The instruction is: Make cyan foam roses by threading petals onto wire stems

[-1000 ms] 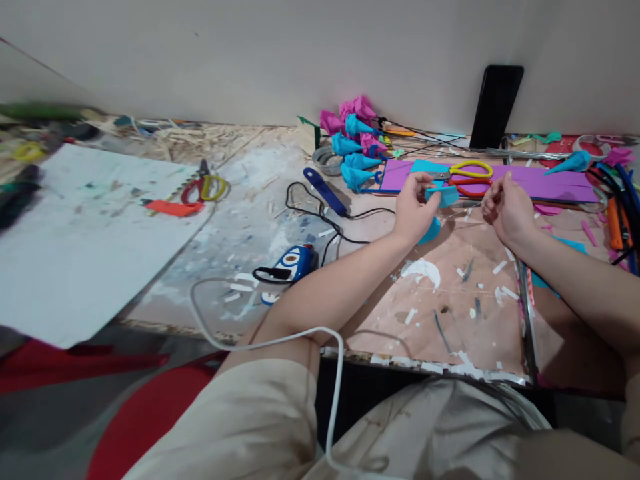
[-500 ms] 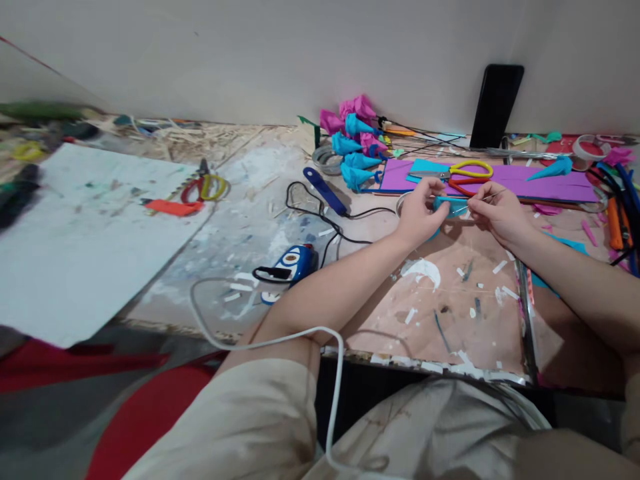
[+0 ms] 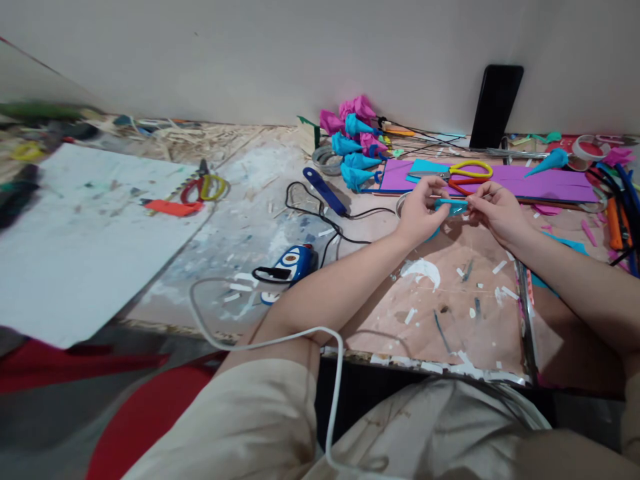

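Note:
My left hand (image 3: pixel 423 210) pinches the left end of a small blue paper piece (image 3: pixel 456 208) between thumb and fingers. At its right end, the fingertips of my right hand (image 3: pixel 495 210) are closed on the same paper. Its upper edge looks folded or rolled, and the piece is held a little above the table. Just beyond my hands lie scissors (image 3: pixel 470 171) with yellow and red handles, on purple paper (image 3: pixel 535 183). Up and right of my right hand is a blue paper cone (image 3: pixel 549 162), its tip pointing down toward that hand; any wire joining them is unclear.
Blue and pink paper flowers (image 3: pixel 357 143) on dark stems lie at the back. A black phone (image 3: pixel 497 107) leans on the wall. A blue-handled tool (image 3: pixel 325 191) with a black cord lies left of my hands. A white cable (image 3: pixel 270 340) loops over my left arm.
The blue paper between my hands has turned, so its upper edge now shows as a narrow band. The blue cone has shifted slightly up and left and tilted more steeply.

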A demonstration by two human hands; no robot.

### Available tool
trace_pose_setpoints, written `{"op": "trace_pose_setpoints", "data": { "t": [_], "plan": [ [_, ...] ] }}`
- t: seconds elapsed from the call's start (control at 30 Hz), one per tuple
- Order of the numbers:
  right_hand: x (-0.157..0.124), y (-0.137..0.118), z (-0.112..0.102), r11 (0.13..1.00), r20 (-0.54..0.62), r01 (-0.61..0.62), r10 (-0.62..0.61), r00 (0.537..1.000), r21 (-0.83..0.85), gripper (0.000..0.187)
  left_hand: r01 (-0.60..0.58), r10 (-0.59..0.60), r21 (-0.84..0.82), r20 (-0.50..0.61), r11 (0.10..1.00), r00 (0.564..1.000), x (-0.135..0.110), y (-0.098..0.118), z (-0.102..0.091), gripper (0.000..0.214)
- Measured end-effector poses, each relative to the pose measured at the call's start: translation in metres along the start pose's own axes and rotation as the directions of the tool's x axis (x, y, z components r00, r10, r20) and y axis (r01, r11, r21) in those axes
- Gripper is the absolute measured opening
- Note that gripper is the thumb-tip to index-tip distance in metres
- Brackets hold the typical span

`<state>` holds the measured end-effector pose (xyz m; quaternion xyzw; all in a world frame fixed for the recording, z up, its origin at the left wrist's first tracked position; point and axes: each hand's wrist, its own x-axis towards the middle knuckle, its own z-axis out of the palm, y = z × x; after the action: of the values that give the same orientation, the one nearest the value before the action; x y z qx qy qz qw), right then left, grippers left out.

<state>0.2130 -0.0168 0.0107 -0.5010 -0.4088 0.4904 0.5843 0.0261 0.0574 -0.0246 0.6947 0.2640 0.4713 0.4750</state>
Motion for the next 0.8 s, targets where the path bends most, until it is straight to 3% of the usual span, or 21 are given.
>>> {"op": "trace_pose_setpoints", "data": {
  "t": [0.8],
  "plan": [
    [0.001,0.002,0.0,0.998,0.029,-0.057,0.057,0.998,-0.005,0.08,-0.051,0.06,0.131,-0.066,0.99,0.996,0.003,-0.011,-0.004,0.036]
  ]
}}
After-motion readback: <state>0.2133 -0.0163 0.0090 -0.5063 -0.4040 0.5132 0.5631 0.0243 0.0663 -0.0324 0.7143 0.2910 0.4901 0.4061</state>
